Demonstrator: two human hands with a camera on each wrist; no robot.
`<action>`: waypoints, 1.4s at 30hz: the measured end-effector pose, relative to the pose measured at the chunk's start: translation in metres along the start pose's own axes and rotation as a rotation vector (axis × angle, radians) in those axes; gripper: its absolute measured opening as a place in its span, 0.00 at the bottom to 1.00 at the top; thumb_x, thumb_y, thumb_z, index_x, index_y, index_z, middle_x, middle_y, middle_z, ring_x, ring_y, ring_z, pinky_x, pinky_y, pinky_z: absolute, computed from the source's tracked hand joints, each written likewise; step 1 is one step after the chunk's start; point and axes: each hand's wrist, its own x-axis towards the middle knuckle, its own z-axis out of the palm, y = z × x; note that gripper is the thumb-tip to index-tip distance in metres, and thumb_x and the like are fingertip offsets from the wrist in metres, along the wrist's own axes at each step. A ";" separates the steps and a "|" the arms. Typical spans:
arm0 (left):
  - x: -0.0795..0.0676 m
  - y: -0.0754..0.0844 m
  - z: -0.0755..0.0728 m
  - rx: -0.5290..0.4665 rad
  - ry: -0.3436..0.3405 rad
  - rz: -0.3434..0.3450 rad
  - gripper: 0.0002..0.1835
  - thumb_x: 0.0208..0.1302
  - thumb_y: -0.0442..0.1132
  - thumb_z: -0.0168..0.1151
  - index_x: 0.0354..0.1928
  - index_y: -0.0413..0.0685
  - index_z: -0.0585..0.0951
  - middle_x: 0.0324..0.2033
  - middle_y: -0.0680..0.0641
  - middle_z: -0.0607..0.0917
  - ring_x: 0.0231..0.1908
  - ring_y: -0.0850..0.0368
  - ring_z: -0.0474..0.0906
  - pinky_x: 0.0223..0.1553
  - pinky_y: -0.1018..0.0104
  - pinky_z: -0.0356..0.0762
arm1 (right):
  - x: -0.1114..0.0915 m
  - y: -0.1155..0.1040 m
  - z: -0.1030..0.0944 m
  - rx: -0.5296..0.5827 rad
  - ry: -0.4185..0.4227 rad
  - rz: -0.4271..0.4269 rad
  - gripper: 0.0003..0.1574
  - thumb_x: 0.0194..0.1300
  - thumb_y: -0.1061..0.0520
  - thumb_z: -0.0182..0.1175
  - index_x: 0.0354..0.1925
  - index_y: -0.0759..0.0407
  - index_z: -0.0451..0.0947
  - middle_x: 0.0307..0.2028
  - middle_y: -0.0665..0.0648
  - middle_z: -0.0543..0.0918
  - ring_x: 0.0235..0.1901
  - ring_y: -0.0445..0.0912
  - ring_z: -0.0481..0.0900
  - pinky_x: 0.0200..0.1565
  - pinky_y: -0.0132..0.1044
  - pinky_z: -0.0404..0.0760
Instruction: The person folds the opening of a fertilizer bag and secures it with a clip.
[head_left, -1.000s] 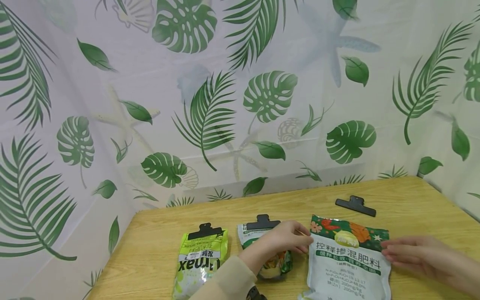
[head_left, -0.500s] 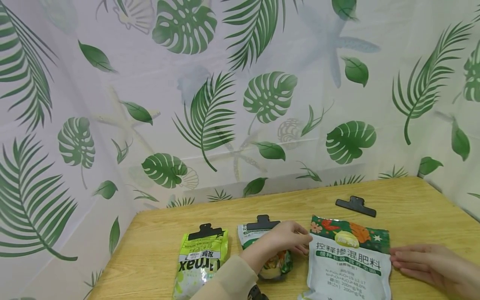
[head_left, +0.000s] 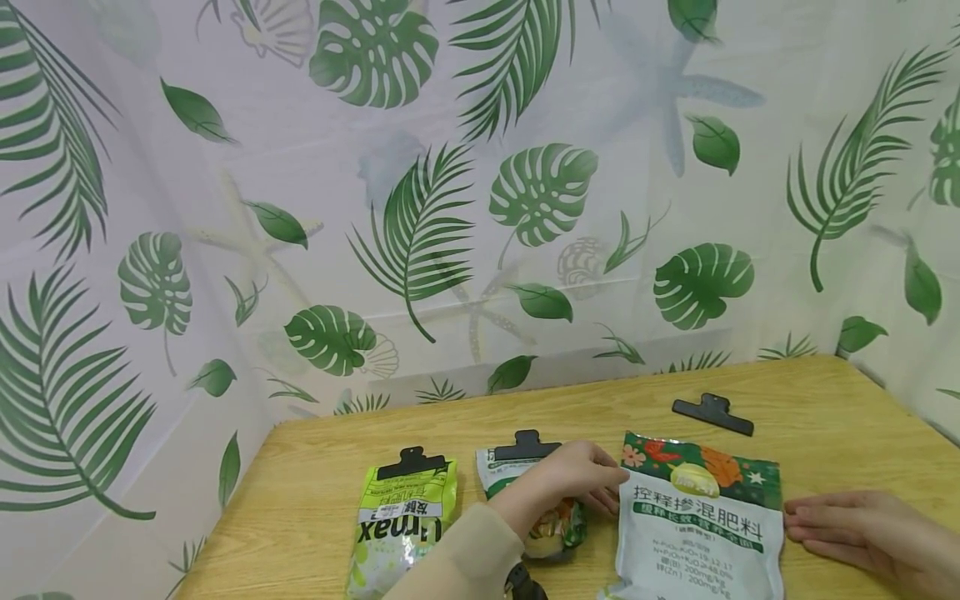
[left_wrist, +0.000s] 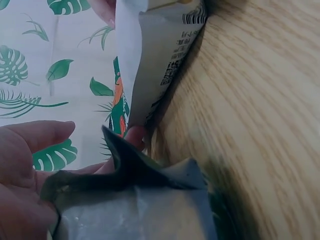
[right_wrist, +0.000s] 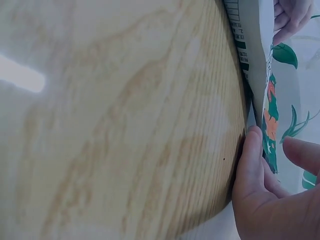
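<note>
A large white and green fertilizer bag (head_left: pixel 697 533) lies with its printed face up on the right part of the table. My left hand (head_left: pixel 577 479) is at its upper left edge, fingers extended and fingertips right at the side. On the opposite side, my right hand (head_left: pixel 851 525) has straight fingers with the tips at the bag's right edge. In the right wrist view, the fingers (right_wrist: pixel 250 155) lie along the table against the bag's side, thumb apart. In the left wrist view, a smaller fertilizer bag (left_wrist: pixel 135 215) stands in front and partly covers my left fingers.
Behind the large bag lies a loose black clip (head_left: pixel 712 412). A lime-green bag (head_left: pixel 405 521) with a black clip (head_left: pixel 410 462) is at the left. Another black clip (head_left: pixel 527 446) sits on the smaller bag under my left arm. A leaf-patterned cloth (head_left: pixel 480 250) hangs behind the table (head_left: pixel 337 433).
My right hand has slid slightly right and down, from overlapping the bag's corner to its side edge. The left hand and the bags have stayed nearly still.
</note>
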 end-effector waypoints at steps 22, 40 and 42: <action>0.015 0.003 0.011 0.051 0.099 -0.091 0.15 0.63 0.45 0.61 0.31 0.37 0.84 0.20 0.43 0.84 0.20 0.50 0.82 0.24 0.60 0.82 | 0.000 -0.006 0.010 -0.100 0.040 -0.018 0.31 0.69 0.62 0.53 0.59 0.87 0.58 0.35 0.56 0.85 0.38 0.47 0.84 0.49 0.43 0.81; 0.014 -0.001 0.014 -0.041 0.170 -0.061 0.09 0.61 0.38 0.64 0.33 0.37 0.85 0.20 0.43 0.84 0.23 0.48 0.84 0.29 0.61 0.83 | 0.004 -0.008 0.017 -0.163 0.078 -0.017 0.30 0.65 0.60 0.59 0.54 0.85 0.66 0.33 0.54 0.85 0.34 0.44 0.84 0.45 0.39 0.82; 0.014 -0.001 0.014 -0.042 0.169 -0.061 0.09 0.60 0.38 0.64 0.32 0.38 0.85 0.20 0.43 0.84 0.23 0.48 0.84 0.28 0.61 0.83 | 0.005 -0.008 0.017 -0.174 0.084 -0.021 0.33 0.64 0.59 0.60 0.55 0.86 0.64 0.32 0.54 0.85 0.34 0.43 0.84 0.45 0.38 0.83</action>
